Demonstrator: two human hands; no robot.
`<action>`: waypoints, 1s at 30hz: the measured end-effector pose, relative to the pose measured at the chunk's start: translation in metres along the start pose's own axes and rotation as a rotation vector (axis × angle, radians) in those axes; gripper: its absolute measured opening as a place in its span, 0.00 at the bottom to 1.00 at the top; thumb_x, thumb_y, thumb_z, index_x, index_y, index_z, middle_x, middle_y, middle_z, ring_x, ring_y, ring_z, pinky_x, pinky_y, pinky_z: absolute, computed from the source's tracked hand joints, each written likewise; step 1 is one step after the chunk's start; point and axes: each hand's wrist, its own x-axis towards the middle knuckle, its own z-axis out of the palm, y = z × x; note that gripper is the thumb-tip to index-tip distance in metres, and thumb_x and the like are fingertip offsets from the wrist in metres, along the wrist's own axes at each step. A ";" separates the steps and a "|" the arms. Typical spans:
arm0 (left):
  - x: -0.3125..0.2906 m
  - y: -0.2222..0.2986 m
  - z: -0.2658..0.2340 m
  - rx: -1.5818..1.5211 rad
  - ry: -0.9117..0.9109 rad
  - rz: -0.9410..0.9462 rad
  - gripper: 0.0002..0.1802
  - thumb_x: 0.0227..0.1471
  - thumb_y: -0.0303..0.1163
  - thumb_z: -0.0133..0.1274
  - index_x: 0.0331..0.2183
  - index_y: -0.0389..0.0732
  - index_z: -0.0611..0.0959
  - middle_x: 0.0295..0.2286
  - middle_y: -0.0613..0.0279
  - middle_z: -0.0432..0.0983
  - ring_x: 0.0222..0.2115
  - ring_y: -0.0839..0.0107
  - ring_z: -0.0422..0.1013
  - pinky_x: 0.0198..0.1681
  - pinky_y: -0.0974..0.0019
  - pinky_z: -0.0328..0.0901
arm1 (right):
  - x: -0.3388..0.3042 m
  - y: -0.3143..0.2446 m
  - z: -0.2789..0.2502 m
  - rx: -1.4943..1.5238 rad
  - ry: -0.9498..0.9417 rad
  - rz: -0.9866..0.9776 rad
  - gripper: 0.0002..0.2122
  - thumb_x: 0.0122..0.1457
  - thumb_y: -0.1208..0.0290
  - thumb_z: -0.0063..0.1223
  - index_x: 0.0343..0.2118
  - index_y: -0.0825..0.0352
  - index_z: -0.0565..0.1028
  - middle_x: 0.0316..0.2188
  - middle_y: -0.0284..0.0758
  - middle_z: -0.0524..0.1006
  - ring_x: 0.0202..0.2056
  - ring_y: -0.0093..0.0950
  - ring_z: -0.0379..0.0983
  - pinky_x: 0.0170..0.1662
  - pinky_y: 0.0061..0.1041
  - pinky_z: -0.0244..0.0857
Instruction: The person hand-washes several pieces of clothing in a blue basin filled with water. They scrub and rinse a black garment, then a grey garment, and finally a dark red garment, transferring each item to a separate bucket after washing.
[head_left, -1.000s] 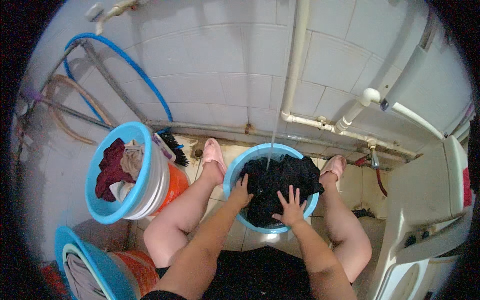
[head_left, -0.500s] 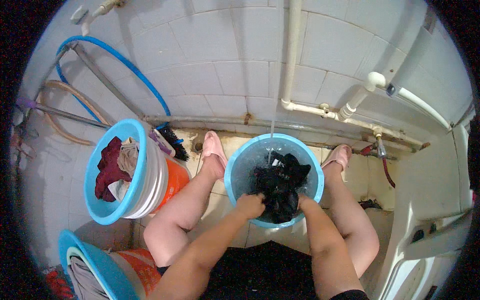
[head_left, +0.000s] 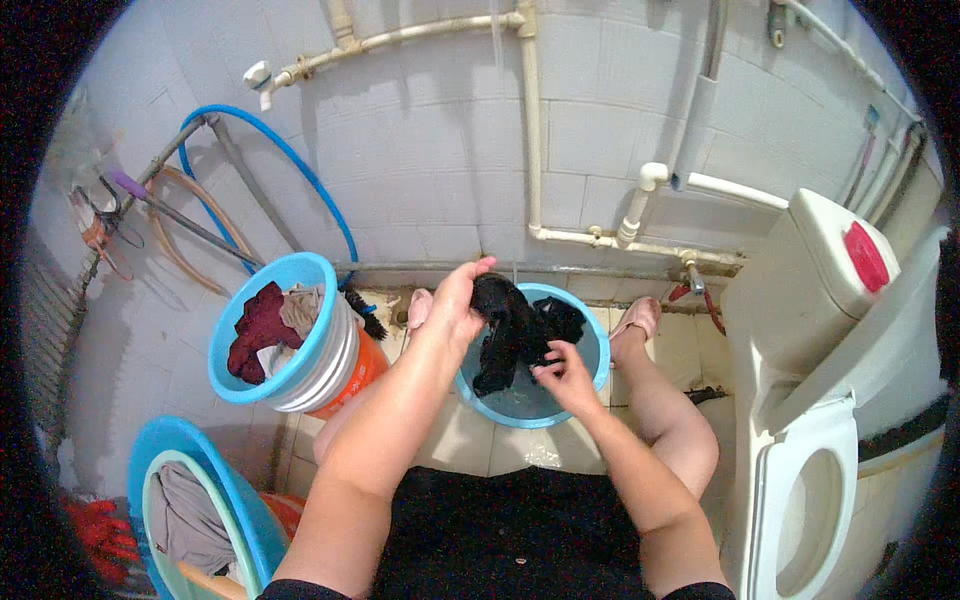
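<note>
A wet black garment (head_left: 513,335) hangs partly lifted over the light-blue basin (head_left: 596,372), its lower part lying in the water. My left hand (head_left: 463,308) is raised at the basin's upper left edge and holds the top of the garment; some fingertips point up and the thumb is hidden. At the garment's right side, my right hand (head_left: 566,377) has its fingers bent and spread apart, close to the cloth. Whether they touch it is hard to tell. A thin stream of water (head_left: 515,270) falls behind the garment toward the basin.
To the left stands a bucket topped by a blue basin (head_left: 222,350) of maroon and beige clothes. Nearer are another blue basin (head_left: 150,450) with grey cloth and red gloves (head_left: 105,535). A toilet (head_left: 765,500) stands right. Pipes (head_left: 533,140) and a blue hose (head_left: 300,165) line the wall.
My left hand has risen out of the basin, lifting part of the black garment. My right hand has come up and its fingers have spread. The view has tilted up, showing more wall and toilet.
</note>
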 end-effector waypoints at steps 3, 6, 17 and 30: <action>-0.011 0.019 0.017 -0.159 -0.053 -0.027 0.08 0.49 0.31 0.46 0.34 0.44 0.76 0.25 0.60 0.70 0.27 0.60 0.69 0.31 0.52 0.68 | -0.018 -0.031 0.017 -0.124 -0.049 -0.112 0.43 0.41 0.61 0.66 0.57 0.66 0.52 0.47 0.44 0.61 0.45 0.34 0.63 0.49 0.31 0.62; -0.028 0.029 0.029 -0.193 -0.101 0.038 0.08 0.50 0.31 0.45 0.34 0.44 0.75 0.28 0.60 0.70 0.29 0.60 0.68 0.32 0.49 0.66 | -0.030 -0.025 0.031 -0.177 0.010 -0.124 0.45 0.40 0.57 0.66 0.58 0.65 0.51 0.51 0.48 0.58 0.52 0.41 0.58 0.54 0.35 0.56; -0.060 0.075 0.004 -0.152 -0.067 0.208 0.07 0.45 0.39 0.56 0.28 0.49 0.78 0.31 0.68 0.73 0.35 0.65 0.66 0.38 0.47 0.59 | 0.040 -0.079 -0.063 0.438 0.157 0.352 0.15 0.58 0.68 0.44 0.49 0.59 0.66 0.38 0.31 0.71 0.36 0.26 0.67 0.28 0.28 0.69; -0.025 0.069 -0.027 1.217 -0.214 0.708 0.39 0.39 0.30 0.58 0.55 0.44 0.62 0.43 0.47 0.69 0.45 0.58 0.66 0.49 0.61 0.61 | 0.079 -0.136 -0.076 -0.140 0.356 -0.365 0.25 0.39 0.86 0.47 0.46 0.68 0.68 0.42 0.40 0.70 0.47 0.35 0.66 0.51 0.27 0.59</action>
